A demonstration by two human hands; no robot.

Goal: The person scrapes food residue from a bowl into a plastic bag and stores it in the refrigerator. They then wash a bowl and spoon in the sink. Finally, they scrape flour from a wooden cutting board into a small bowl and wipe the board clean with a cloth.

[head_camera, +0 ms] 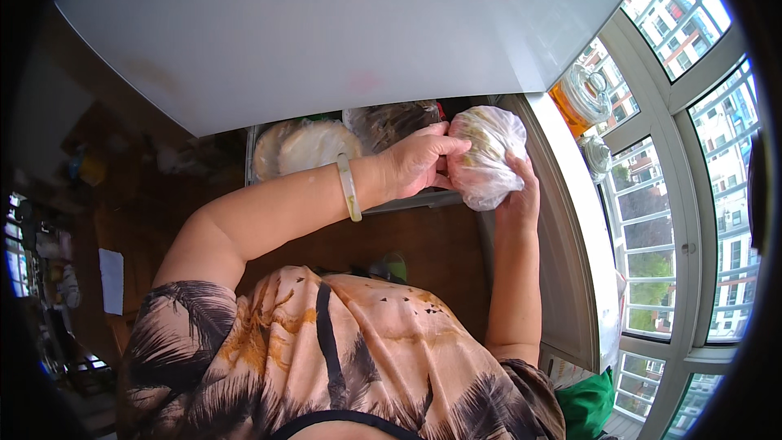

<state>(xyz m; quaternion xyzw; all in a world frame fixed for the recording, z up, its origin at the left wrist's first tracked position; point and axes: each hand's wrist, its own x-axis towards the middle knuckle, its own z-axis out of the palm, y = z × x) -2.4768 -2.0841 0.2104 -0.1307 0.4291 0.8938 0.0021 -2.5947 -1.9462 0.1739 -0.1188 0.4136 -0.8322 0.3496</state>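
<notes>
Both my hands hold a knotted-looking bundle in a thin white plastic bag (487,156), with pinkish and greenish contents showing through. My left hand (421,162), a pale bangle (348,186) on its wrist, grips the bundle's left side with thumb and fingers. On the right side my right hand (519,186) presses against it, its thumb on the plastic. Below and left of the bundle is a pulled-out freezer drawer (421,200). In it lie pale round flat items in clear plastic (317,146) and a dark bagged item (391,125).
A large white refrigerator door or panel (342,30) spans the top. The open lower door (562,226) stands to my right. Beyond it are a glass jar of orange liquid (577,101), a smaller glass jar (595,159) and barred windows. A green bag (586,403) lies lower right.
</notes>
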